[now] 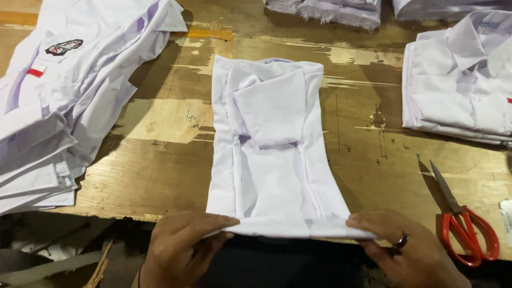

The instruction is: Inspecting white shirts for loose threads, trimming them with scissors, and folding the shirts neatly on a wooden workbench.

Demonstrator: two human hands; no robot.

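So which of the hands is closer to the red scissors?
Right. The right hand pinches the white shirt hem just beside the red scissors; the left hand grips the hem's opposite end.

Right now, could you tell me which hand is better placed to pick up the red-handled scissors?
The right hand, probably: the scissors lie on the table just beside it, while the left hand grips the far corner of the folded white shirt.
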